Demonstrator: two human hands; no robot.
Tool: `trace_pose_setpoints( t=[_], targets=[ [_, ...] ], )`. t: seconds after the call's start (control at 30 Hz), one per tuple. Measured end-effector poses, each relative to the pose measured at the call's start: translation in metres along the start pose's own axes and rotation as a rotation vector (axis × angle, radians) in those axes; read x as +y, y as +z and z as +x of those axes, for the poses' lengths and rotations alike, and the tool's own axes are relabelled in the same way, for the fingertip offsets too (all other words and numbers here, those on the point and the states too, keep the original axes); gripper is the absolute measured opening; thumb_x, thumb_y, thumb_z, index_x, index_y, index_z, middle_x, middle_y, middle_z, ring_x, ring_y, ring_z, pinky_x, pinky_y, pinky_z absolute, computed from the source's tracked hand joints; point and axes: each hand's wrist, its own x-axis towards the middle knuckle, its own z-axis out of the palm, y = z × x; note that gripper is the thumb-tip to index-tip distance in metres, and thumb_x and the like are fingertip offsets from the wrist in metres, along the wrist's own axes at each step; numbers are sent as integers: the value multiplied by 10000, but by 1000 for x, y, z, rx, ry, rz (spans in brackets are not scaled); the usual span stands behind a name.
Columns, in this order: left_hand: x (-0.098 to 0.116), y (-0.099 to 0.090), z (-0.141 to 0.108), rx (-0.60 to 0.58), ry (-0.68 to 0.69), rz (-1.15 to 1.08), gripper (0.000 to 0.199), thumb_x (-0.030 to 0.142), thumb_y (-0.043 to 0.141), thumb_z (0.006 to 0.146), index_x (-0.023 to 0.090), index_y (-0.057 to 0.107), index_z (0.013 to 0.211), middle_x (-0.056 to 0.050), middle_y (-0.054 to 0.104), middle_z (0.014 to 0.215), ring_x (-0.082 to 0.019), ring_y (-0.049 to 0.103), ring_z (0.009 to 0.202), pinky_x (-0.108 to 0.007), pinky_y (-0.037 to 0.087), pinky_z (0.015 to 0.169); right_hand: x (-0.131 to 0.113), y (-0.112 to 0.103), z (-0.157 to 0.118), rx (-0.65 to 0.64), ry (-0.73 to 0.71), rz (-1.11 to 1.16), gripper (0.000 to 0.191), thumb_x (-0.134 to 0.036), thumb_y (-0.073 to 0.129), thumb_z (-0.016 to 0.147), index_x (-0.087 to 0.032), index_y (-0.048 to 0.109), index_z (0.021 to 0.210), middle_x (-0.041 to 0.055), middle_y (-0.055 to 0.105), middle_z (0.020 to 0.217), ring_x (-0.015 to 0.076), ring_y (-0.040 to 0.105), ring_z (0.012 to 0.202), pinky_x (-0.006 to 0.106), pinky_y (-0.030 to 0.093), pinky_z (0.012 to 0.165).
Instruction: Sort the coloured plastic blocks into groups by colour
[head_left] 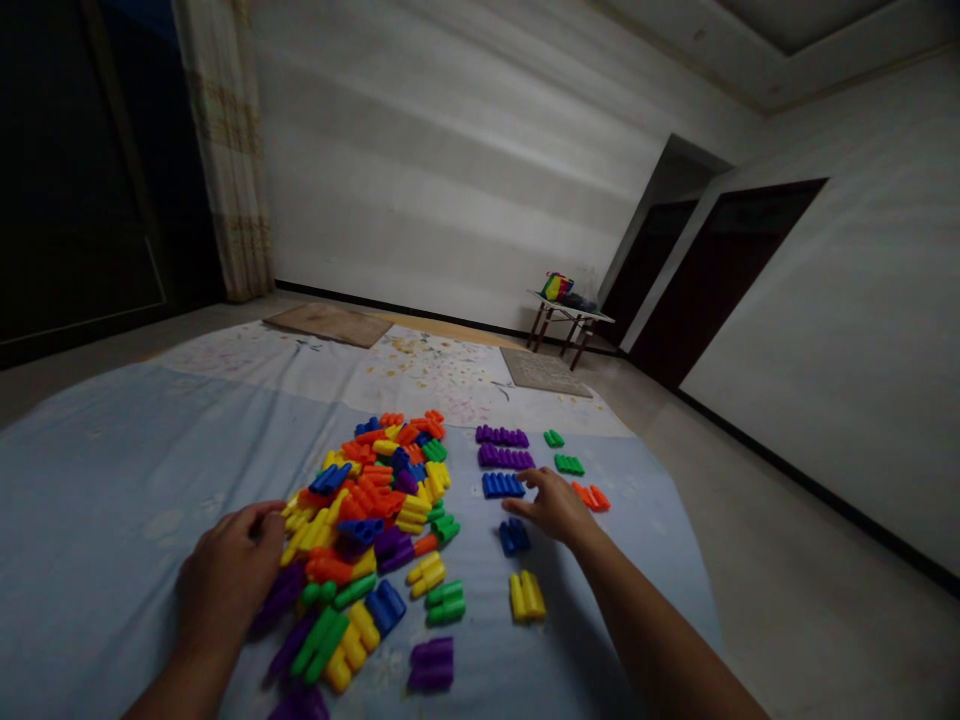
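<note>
A heap of plastic bullet-shaped building blocks (375, 500) in orange, yellow, blue, green and purple lies on the light blue cloth. My left hand (234, 568) rests against the heap's left edge, fingers loosely bent and holding nothing I can see. Right of the heap, my right hand (553, 503) reaches over the cloth, thumb and forefinger apart. Its fingertips are at the right end of a blue row of blocks (502, 486); whether they touch it I cannot tell. Two purple rows (504, 457) lie beyond, and a smaller blue block (514, 537) and a yellow block (527, 597) lie nearer me.
Green blocks (569, 465) and orange blocks (591, 497) lie right of the rows. A purple block (432, 664) lies near the front. Beyond the cloth-covered surface, a small table (574, 308) with a colourful bag stands by the wall. Doors (739, 270) are at right.
</note>
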Motion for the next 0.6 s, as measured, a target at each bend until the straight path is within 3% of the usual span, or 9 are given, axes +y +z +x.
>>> trace_pose_setpoints(
  t=[0.2,0.43,0.6],
  targets=[
    [3,-2,-1,-30,-33,12,360,354,317,836,188,620,939,-74,643,993,-193,581,864,-265,426,707,3,-1,-30,-177,-16,44,456,-436,714,617,-254,644,1028,28,672,896,190,604,786,267,424,683],
    [7,-6,-1,-50,-51,0,347,348,330,827,190,615,948,-81,638,1011,-196,577,858,-270,425,704,-7,9,-21,-171,18,76,414,-415,696,644,-253,645,1022,24,683,892,183,612,811,240,417,673],
    [5,-6,0,-67,-52,-3,362,350,315,832,182,609,957,-87,631,1024,-200,571,885,-275,422,734,-10,5,-26,-126,9,75,514,-473,691,650,-237,603,1097,45,650,958,189,601,835,260,421,717]
  ],
)
